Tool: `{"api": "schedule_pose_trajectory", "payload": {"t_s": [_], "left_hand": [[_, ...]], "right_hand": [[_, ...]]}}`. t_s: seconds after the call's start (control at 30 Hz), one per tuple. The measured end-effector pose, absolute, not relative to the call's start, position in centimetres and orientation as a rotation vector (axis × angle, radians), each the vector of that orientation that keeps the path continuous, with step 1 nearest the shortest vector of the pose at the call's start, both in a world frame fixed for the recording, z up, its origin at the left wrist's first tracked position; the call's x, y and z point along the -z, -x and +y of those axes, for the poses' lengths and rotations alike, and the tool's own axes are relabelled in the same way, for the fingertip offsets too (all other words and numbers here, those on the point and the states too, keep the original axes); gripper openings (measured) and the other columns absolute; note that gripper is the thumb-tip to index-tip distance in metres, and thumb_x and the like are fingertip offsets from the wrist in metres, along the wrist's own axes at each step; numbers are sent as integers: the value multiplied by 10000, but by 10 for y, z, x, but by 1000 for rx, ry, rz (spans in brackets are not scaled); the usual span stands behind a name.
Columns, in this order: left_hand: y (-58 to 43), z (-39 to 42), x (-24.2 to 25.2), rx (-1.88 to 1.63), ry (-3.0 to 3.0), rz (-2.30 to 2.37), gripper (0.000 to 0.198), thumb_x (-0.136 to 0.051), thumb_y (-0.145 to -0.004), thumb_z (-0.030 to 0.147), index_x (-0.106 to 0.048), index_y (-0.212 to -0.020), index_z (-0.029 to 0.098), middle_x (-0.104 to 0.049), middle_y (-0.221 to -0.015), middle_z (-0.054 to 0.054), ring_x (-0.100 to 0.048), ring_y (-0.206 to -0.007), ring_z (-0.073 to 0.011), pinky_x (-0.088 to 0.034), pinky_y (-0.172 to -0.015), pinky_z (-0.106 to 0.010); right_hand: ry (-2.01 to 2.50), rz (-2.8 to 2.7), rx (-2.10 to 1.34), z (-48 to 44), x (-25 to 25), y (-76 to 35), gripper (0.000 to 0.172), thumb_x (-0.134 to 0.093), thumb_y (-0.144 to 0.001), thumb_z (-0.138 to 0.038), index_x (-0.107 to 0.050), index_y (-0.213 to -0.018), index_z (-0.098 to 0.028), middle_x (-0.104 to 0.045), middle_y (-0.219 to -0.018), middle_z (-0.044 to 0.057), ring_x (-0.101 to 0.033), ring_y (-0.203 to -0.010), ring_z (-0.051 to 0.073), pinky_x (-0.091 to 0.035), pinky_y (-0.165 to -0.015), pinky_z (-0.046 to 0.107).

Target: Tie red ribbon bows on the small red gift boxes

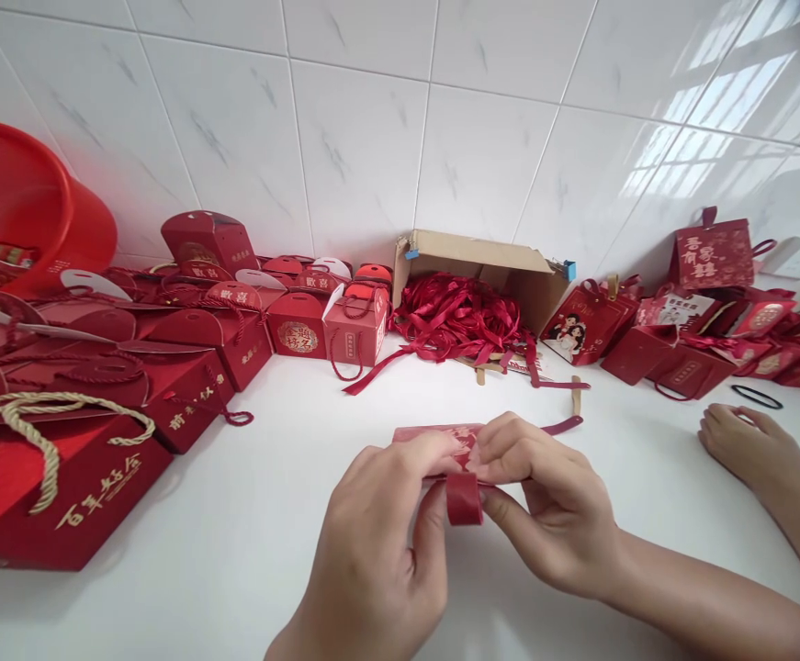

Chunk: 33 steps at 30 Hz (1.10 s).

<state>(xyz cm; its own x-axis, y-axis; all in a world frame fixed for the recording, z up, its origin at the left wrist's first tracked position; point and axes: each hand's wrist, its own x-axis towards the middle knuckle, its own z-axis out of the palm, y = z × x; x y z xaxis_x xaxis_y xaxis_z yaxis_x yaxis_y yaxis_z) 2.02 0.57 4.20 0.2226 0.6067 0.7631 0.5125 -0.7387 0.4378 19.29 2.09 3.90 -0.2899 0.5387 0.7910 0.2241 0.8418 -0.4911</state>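
Observation:
Low over the white table, both my hands grip a small red gift box (410, 433) with pale printing on its face. My left hand (378, 532) pinches its near edge from the left, thumb below and fingers on top. From the right, my right hand (555, 505) pinches the same edge, its fingertips close to the left ones. A loop of dark red ribbon (464, 500) sticks out toward me between the two thumbs. My fingers cover much of the box.
A cardboard box (482, 248) of loose red ribbons (461, 317) stands against the tiled wall. Red gift boxes (199, 386) crowd the left, with a red plastic basket (83, 229) behind. More boxes (706, 257) are piled right. Another person's hand (750, 450) rests near a black band (756, 397).

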Motion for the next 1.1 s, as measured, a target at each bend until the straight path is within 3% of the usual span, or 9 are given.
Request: {"api": "schedule_pose_trajectory", "payload": {"t_s": [0.2,0.3,0.47,0.97,1.1], "left_hand": [[-18,6,-46,-1502,-2308,1106,305,-469,-838,42,-489,-1056,254,-667,-905,33,-652,-837,-78,-510,-766,-152],[-13,7,-49,-1401,-2257,1066,294,-489,-846,57,-505,-1045,274,-664,-955,43,-651,-890,-59,-511,-801,-107],[-7,8,-50,-1366,-2238,1027,414,-505,-824,49,-483,-1153,299,-652,-1051,35,-640,-1014,-76,-507,-897,-125],[-7,8,-45,-1320,-2114,1013,445,-491,-787,7,-476,-1126,295,-662,-1000,36,-671,-920,-84,-559,-812,-144],[-8,8,-45,-1352,-2109,1074,419,-508,-807,35,-422,-1119,302,-693,-892,57,-688,-835,-85,-562,-785,-138]], "right_hand": [[586,-1876,-410,22,-39,-193,177,-590,-807,-15,-571,-869,-179,-598,-781,39,-583,-741,162,-510,-630,324],[571,-1897,-432,23,-40,-193,184,-585,-808,-12,-580,-900,-171,-610,-812,50,-587,-760,159,-513,-644,316],[620,-1899,-481,21,-40,-193,211,-578,-794,-9,-561,-932,-168,-607,-838,48,-588,-773,154,-518,-645,296],[537,-1920,-438,22,-42,-193,185,-583,-799,-3,-627,-921,-136,-641,-813,76,-600,-777,158,-525,-660,295],[538,-1917,-419,22,-43,-193,195,-604,-799,-4,-646,-932,-140,-655,-805,74,-606,-754,152,-525,-662,292]]}}
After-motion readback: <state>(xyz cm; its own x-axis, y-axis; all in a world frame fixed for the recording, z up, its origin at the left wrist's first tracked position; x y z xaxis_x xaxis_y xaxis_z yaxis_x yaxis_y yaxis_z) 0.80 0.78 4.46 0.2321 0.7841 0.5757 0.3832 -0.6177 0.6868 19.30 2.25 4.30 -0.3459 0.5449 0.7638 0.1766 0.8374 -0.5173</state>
